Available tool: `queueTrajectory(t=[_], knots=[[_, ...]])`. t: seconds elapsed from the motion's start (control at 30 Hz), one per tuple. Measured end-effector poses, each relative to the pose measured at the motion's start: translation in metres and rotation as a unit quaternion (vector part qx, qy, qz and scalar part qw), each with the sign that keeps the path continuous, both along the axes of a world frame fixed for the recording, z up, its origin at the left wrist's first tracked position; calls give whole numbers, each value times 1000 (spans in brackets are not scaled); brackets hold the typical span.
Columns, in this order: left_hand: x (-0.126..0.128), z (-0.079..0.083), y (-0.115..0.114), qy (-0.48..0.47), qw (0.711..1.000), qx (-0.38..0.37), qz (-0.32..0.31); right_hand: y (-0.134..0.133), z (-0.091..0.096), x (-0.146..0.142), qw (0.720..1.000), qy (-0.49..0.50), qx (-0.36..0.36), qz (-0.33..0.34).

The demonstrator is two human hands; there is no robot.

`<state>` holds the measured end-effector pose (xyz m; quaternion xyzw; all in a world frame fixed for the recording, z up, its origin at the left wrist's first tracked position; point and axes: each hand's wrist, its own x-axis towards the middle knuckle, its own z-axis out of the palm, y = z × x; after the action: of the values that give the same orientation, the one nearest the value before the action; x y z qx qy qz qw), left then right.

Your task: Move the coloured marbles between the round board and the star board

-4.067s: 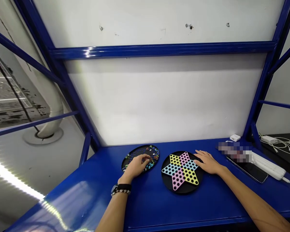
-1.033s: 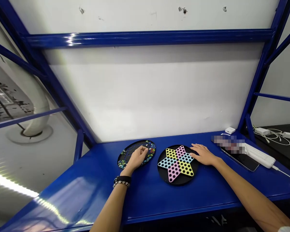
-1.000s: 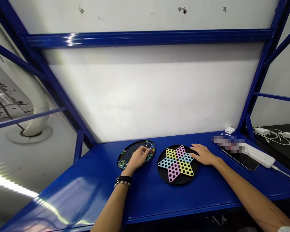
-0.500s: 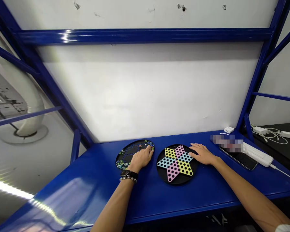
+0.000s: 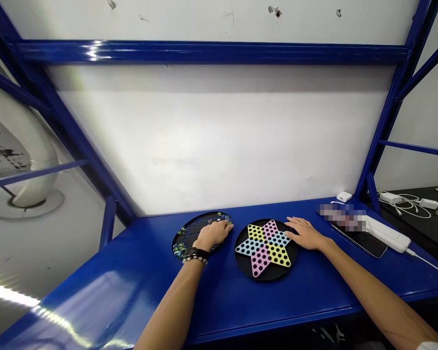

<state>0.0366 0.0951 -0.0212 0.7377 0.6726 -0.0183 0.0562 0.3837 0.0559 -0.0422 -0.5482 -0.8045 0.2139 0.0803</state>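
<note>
Two hands reach over the bench (image 5: 219,311); the left hand (image 5: 212,234) curls, half closed, at the right rim of the black tray (image 5: 190,238), fingertips hidden, so whether it grips one of the marbles (image 5: 178,249) I cannot tell; the right hand (image 5: 305,233) lies spread, grasping nothing, thumb at the star board (image 5: 265,250); tray by the bench's back edge, board nearer the front edge; the step looks like fingering marbles; the next move seems to call for a clean pinch.

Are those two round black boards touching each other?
Apart. The head view shows a strip of blue tabletop between the marble board and the star board.
</note>
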Motion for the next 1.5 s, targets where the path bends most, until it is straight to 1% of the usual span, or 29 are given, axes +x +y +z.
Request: queueTrajectory(t=[0.17, 0.27, 0.33, 0.43, 0.53, 0.6, 0.8, 1.0, 1.13, 1.27, 1.33, 1.4, 1.43, 1.5], knots=[[-13, -4, -4, -30, 999, 15, -6, 0, -1, 0, 1000, 0, 4, 3], [-13, -1, -8, -43, 999, 28, -11, 0, 0, 0, 1000, 0, 3, 4], [-6, 3, -12, -51, 998, 41, -17, 0, 1, -1, 1000, -1, 1, 4], [13, 10, -22, -62, 996, 53, -43, 0, 2, -1, 1000, 0, -2, 3], [32, 14, -29, -63, 995, 36, -70, -1, 3, -1, 1000, 4, -5, 4], [39, 13, -31, -58, 995, 24, -75, -1, 3, -1, 1000, 6, -5, 6], [40, 9, -35, -67, 994, 27, -79, -1, 2, 0, 1000, 4, -5, 4], [55, 8, -39, -155, 979, 65, -115, -2, 4, -1, 1000, 1, -1, 4], [62, 6, -43, -168, 975, 71, -123, -2, 4, -1, 1000, -3, 0, 0], [58, 5, -44, -182, 974, 74, -116, -1, 3, -1, 1000, -2, -1, 1], [52, 5, -41, -212, 967, 82, -116, -1, 4, -1, 1000, -1, 0, 2], [42, 6, -35, -254, 955, 107, -109, -2, 4, -1, 1000, 1, 0, 3], [34, 6, -32, -269, 951, 123, -94, -2, 4, -1, 1000, 1, 0, 3], [16, 5, -23, -257, 955, 148, -35, -2, 3, -1, 1000, 2, 0, 2]])
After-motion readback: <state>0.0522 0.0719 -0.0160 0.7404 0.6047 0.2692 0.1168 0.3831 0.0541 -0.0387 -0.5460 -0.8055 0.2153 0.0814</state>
